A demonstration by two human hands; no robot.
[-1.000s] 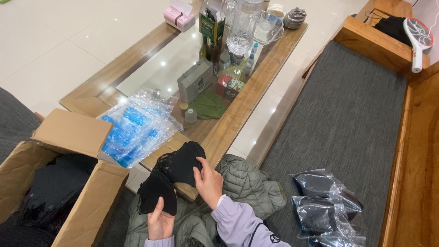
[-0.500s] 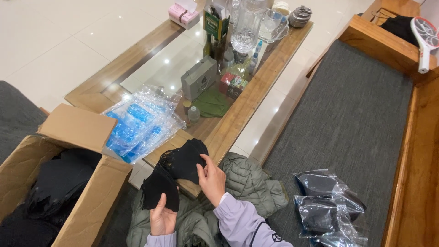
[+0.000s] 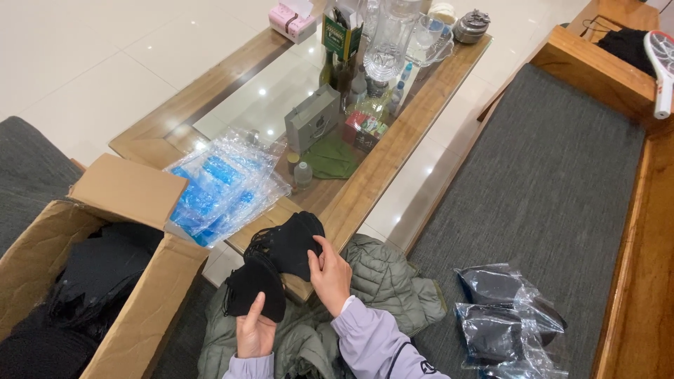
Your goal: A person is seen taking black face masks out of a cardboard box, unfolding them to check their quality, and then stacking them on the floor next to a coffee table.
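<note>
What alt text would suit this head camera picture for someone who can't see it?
Seen from above, a person's left hand and right hand hold a stack of black face masks over a green jacket on the lap. A cardboard box of black masks sits to the left, with clear plastic bags on a cluttered glass-topped table ahead.

two hands working a stack of black masks over the lap

the left hand (image 3: 255, 330) holds one black mask (image 3: 254, 288) from below while the right hand (image 3: 330, 274) grips the black mask stack (image 3: 291, 242) just above it. an open cardboard box (image 3: 133, 309) of dark masks stands to the left, clear blue-printed bags (image 3: 221, 186) lie on the bench (image 3: 365, 182), and bagged masks (image 3: 505, 319) rest on the grey cushion.
</note>
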